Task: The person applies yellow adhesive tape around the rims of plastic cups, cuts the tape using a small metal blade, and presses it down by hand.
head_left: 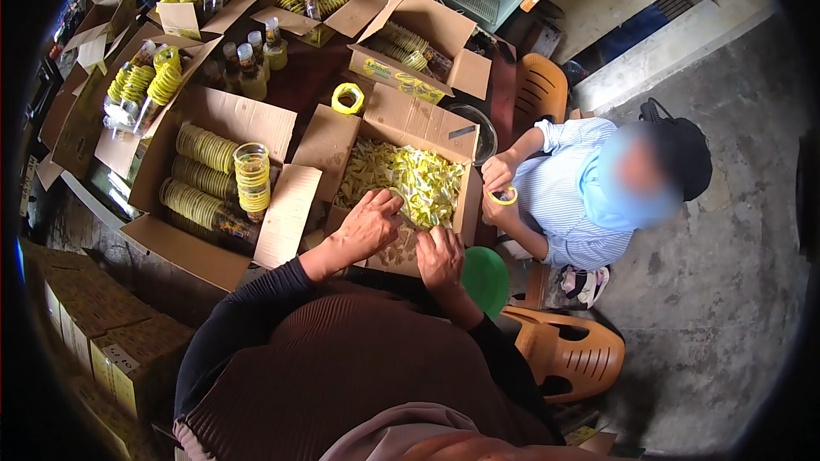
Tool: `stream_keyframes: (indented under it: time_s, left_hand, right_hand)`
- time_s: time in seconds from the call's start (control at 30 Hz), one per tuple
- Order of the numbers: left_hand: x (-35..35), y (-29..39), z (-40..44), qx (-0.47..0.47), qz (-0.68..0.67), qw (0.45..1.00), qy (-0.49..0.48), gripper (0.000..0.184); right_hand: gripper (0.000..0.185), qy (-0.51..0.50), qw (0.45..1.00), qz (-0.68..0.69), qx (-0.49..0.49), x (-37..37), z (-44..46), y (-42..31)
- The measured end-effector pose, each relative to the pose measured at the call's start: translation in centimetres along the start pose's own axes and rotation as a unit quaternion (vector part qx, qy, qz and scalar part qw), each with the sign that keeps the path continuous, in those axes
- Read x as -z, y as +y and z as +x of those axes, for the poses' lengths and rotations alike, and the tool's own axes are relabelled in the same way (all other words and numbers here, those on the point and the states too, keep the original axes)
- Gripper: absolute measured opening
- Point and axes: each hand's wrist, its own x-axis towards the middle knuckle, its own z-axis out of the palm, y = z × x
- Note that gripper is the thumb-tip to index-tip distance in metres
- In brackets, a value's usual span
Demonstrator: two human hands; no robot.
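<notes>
Over an open cardboard box of small yellow-and-white wrapped packets, both my hands work close together. My left hand is closed, fingers curled on what looks like a clear plastic cup with a pale yellow rim, mostly hidden by the hand. Beside it, my right hand has its fingers bent and pressed together at the near edge of the packets. What these fingers hold, if anything, is hidden. To the left, stacked yellow-patterned cups stand in another carton.
Across the box, a person holds a yellow-rimmed cup. More cartons with cup stacks lie back left, near several bottles. A yellow ring-shaped item sits behind the box. Right are a green round item and orange chair.
</notes>
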Motion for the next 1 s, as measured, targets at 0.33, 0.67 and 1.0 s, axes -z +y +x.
stream_keyframes:
  time_s: [0.33,0.67,1.0]
  left_hand:
    - [-0.5,-0.1,-0.8,0.022,-0.032,0.999,-0.007,0.014]
    - [-0.2,-3.2,-1.0,-0.032,-0.198,0.979,-0.026,0.018]
    - [-2.4,-4.3,-2.7,0.103,-0.359,0.927,0.042,0.025]
  right_hand:
    - [0.008,0.025,0.999,-0.021,0.006,-3.0,0.1,-0.3]
    - [0.015,0.017,0.997,0.063,0.039,-3.4,0.1,0.8]
    - [0.011,0.077,0.895,0.366,-0.241,-5.5,0.2,1.3]
